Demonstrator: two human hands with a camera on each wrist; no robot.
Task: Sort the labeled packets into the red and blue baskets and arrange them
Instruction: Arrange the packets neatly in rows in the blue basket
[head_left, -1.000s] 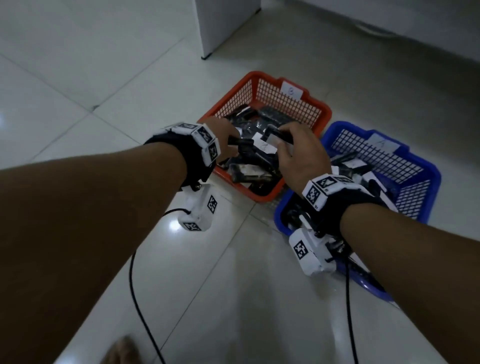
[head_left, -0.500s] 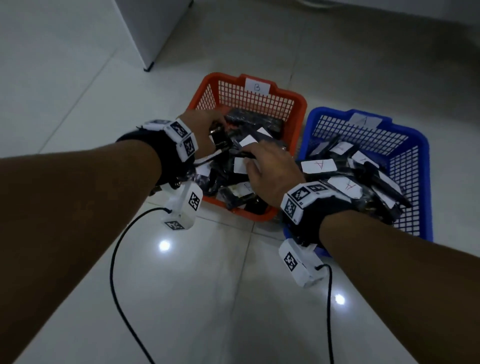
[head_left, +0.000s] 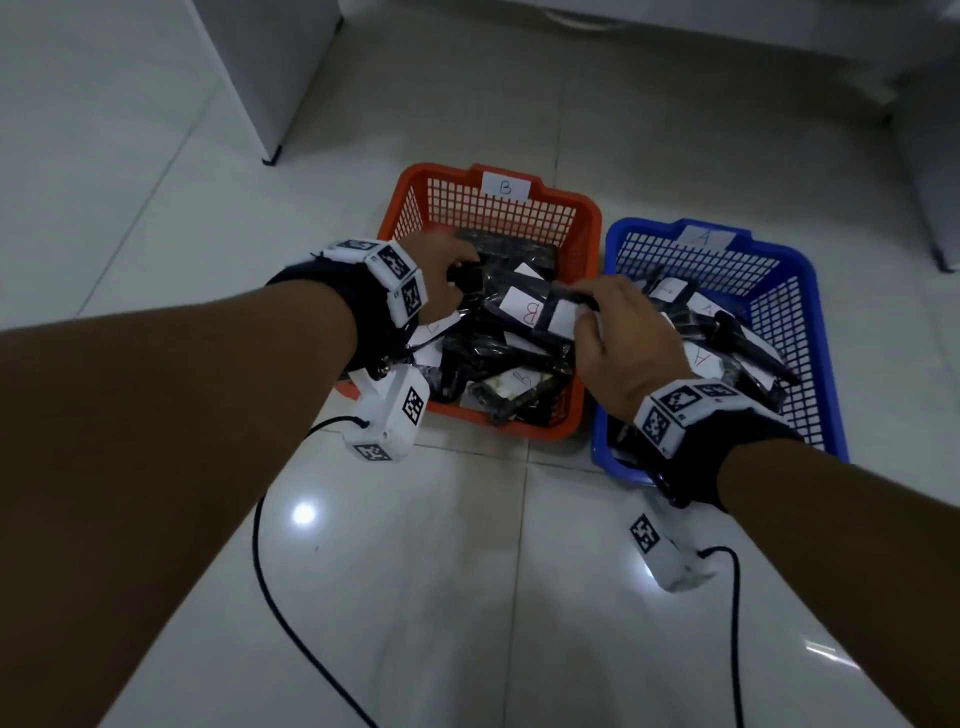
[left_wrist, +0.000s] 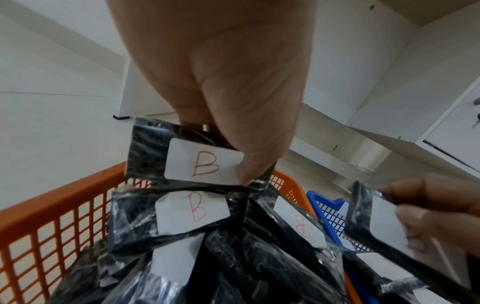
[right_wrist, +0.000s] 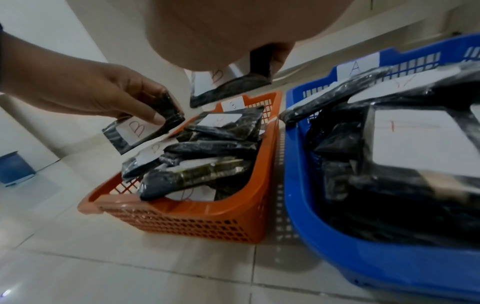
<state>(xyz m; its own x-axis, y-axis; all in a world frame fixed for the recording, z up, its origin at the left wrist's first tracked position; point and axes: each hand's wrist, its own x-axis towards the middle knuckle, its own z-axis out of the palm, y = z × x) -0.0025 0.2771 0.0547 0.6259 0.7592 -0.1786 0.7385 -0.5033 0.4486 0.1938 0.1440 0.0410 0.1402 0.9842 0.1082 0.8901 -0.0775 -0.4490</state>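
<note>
— So where are the packets now?

— Sorted, by the look of it. The B-marked packets (head_left: 511, 332) fill the red basket (head_left: 582, 228) on the left, and the A-marked packets (head_left: 701, 358) fill the blue basket (head_left: 810, 291) just right of it, both on the tiled floor (head_left: 467, 597).

— And the hands?

— Both are over the red basket. The left hand (left_wrist: 223, 86) pinches 1 B packet (left_wrist: 182, 156) by its edge, thumb on the label, lifted above the pile. The right hand (head_left: 618, 338) pinches another B packet (right_wrist: 228, 86) at the basket's right side.

— Which step is that?

— Arranging, I judge. The pile lies crooked and overlapping.

— Next?

— Probably lay these 2 flat, labels up, on the pile, without dragging loose packets over the rim.
</note>
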